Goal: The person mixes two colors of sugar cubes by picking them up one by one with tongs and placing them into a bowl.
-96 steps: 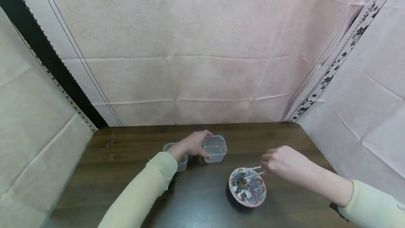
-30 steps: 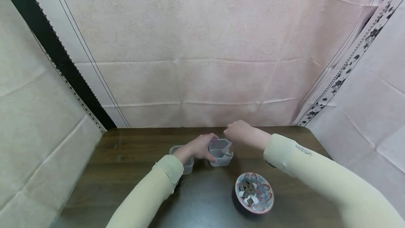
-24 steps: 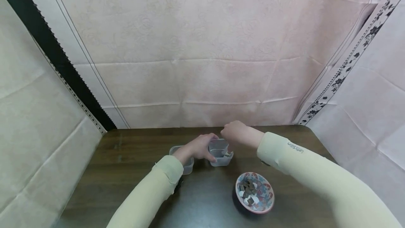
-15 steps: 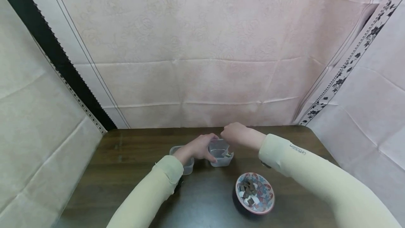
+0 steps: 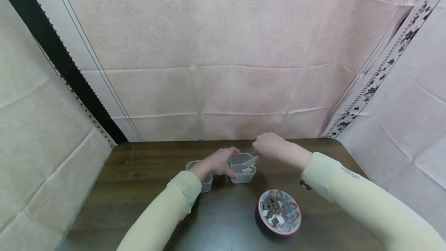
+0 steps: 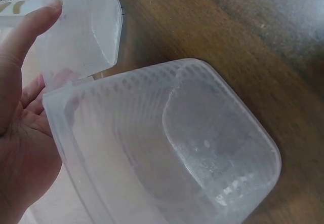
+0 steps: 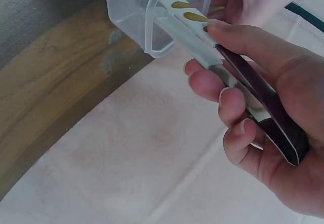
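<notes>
My left hand (image 5: 221,162) grips a clear plastic container (image 5: 242,178), with the thumb on its near side and fingers at the far side. In my right hand (image 5: 273,148) is a pair of tongs (image 7: 243,77) with metal handles and white arms marked with gold drops. The tong tips reach down into that container, where something pale lies, too small to name. A second clear container (image 6: 223,133) stands to the left, partly under my left wrist. In the left wrist view, it looks empty.
A patterned bowl (image 5: 295,226) with a pink rim stands nearer to me on the right, holding several small brown and white pieces (image 5: 273,208). The dark wooden table (image 5: 223,220) ends at a pale cloth wall (image 5: 223,88), with cloth on both sides.
My right hand has carried the tongs from above the bowl to the container. In the last half second it has drawn slightly right, baring more of the tongs. The left hand keeps its hold.
</notes>
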A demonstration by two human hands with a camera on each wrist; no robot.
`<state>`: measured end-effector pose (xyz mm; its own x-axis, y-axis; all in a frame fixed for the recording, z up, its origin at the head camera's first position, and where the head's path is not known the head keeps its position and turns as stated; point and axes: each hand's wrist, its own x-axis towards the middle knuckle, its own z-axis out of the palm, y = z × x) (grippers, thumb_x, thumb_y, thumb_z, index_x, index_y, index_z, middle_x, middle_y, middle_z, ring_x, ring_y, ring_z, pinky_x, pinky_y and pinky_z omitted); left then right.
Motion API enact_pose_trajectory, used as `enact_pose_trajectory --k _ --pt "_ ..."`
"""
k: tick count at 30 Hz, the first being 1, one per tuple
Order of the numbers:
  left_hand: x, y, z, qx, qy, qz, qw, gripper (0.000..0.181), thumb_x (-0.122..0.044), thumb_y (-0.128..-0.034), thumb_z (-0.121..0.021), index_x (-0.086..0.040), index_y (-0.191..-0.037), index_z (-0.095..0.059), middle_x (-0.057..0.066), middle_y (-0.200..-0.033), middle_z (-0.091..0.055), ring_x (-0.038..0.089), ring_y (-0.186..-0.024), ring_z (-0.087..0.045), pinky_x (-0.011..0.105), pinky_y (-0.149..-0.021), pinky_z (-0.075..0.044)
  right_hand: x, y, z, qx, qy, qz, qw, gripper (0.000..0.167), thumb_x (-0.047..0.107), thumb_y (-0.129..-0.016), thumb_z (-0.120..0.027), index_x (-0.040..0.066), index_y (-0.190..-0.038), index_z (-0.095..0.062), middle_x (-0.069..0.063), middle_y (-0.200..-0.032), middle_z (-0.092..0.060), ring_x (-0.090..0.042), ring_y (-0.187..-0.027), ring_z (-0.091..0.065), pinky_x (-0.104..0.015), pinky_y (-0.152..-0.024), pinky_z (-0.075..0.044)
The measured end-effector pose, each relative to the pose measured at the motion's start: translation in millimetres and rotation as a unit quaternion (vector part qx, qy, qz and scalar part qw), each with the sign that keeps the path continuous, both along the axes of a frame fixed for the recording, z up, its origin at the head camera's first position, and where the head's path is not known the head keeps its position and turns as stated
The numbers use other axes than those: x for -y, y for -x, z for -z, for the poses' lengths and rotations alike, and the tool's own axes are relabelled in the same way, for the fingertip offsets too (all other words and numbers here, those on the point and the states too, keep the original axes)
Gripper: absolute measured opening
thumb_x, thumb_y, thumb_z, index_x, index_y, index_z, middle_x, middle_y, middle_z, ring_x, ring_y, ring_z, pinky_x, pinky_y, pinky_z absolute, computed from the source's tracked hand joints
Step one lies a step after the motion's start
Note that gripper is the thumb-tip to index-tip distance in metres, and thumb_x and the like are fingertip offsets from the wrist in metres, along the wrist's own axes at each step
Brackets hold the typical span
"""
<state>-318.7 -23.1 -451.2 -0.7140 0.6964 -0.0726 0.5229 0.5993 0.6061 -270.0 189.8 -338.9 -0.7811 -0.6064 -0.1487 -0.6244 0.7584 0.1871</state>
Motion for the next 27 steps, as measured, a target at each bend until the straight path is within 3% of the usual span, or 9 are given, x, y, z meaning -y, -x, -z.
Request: enact_pose_trajectory --k 6,15,22,27 --pt "-1.8 0.2 1.3 0.005 0.000 -0.002 1.0000 0.083 -0.022 -0.0785 -0.098 -0.007 -0.147 -0.054 0.014 -0.148 -0.063 0.029 -0.137 -0.059 0.044 -0.114 -0.049 -20.5 -13.3 -9.6 -0.020 0.061 -0.005 0.9979 0.028 0.035 -0.086 -0.090 0.022 -0.070 -0.071 0.014 -0.060 -0.054 -0.010 -0.058 -0.044 -0.032 -0.056 -0.042" --pt "-1.7 -0.7 -1.2 0.013 -0.004 -0.002 0.9999 0.083 -0.020 -0.0795 -0.097 -0.006 -0.148 -0.053 0.014 -0.152 -0.060 0.030 -0.140 -0.057 0.045 -0.117 -0.047 -47.8 -43.4 -23.5 -0.067 0.112 -0.066 0.9892 0.031 0.026 -0.086 -0.088 0.024 -0.066 -0.064 0.016 -0.062 -0.051 -0.002 -0.057 -0.036 -0.026 -0.051 -0.035" --pt "-2.0 -0.8 -1.3 0.015 -0.001 -0.004 0.9999 0.083 -0.020 -0.0809 -0.096 -0.007 -0.150 -0.052 0.013 -0.152 -0.060 0.028 -0.140 -0.057 0.044 -0.117 -0.047 -65.1 -70.6 -28.3 -0.071 0.116 -0.097 0.9859 0.029 0.028 -0.087 -0.087 0.027 -0.070 -0.064 0.017 -0.068 -0.059 0.001 -0.058 -0.042 -0.029 -0.052 -0.040" --pt "-1.1 -1.7 -3.0 0.014 -0.001 -0.001 0.9999 0.083 -0.021 -0.0809 -0.096 -0.007 -0.150 -0.052 0.014 -0.152 -0.060 0.029 -0.140 -0.058 0.045 -0.117 -0.047 -77.3 -88.9 -27.4 -0.058 0.115 -0.085 0.9880 0.033 0.028 -0.087 -0.087 0.028 -0.069 -0.059 0.020 -0.067 -0.049 0.003 -0.057 -0.037 -0.026 -0.051 -0.035"
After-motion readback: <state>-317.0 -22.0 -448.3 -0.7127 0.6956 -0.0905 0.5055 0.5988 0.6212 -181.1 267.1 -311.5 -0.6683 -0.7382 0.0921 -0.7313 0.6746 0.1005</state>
